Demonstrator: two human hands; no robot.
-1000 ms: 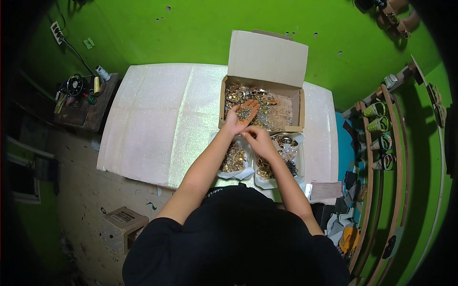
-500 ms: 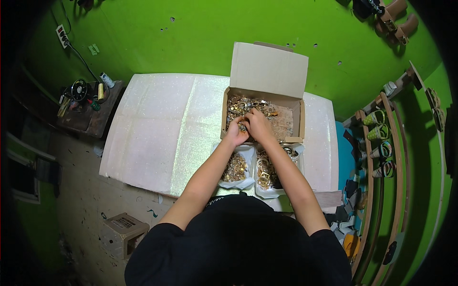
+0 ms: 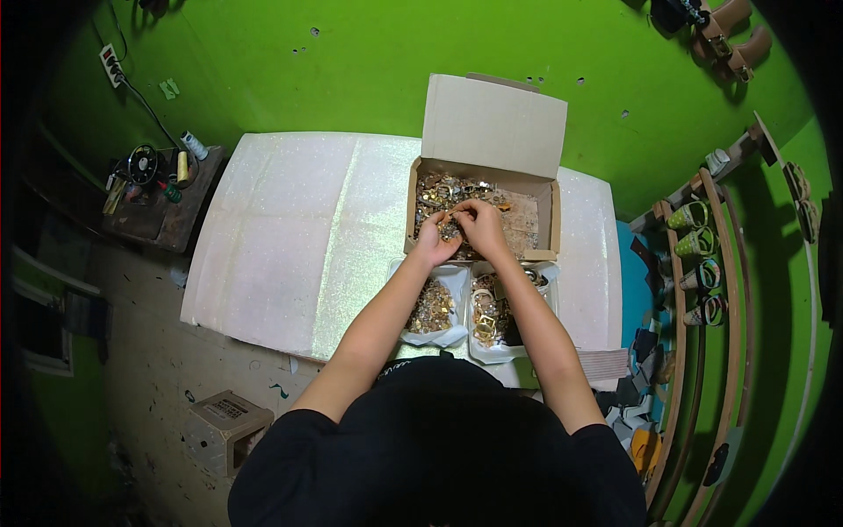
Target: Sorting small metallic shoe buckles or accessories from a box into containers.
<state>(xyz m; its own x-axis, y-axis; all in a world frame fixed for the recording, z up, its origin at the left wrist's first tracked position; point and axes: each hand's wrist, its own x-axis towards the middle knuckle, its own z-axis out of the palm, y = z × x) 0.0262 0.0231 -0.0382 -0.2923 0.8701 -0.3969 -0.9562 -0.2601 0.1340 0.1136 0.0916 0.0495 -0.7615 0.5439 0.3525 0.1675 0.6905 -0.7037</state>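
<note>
An open cardboard box (image 3: 546,206) stands on the glittery white table (image 3: 290,228), filled with small gold and silver metal buckles (image 3: 439,189). Both hands hover over the box's near half. My left hand (image 3: 434,239) is cupped, palm up, with a heap of small buckles in it. My right hand (image 3: 482,225) meets it from the right, its fingertips pinching at a small metal piece above the left palm. Two white trays sit in front of the box: the left tray (image 3: 432,307) holds gold bits, the right tray (image 3: 492,318) holds larger gold buckles.
A small side table (image 3: 158,193) with thread spools and tools stands at the left. Curved wooden racks (image 3: 702,255) with sandals run down the right. A cardboard box (image 3: 226,413) lies on the floor at lower left. The wall behind is green.
My right hand came up from over the trays to the box and now picks at the pieces in my left palm. The left hand stayed cupped over the box.
</note>
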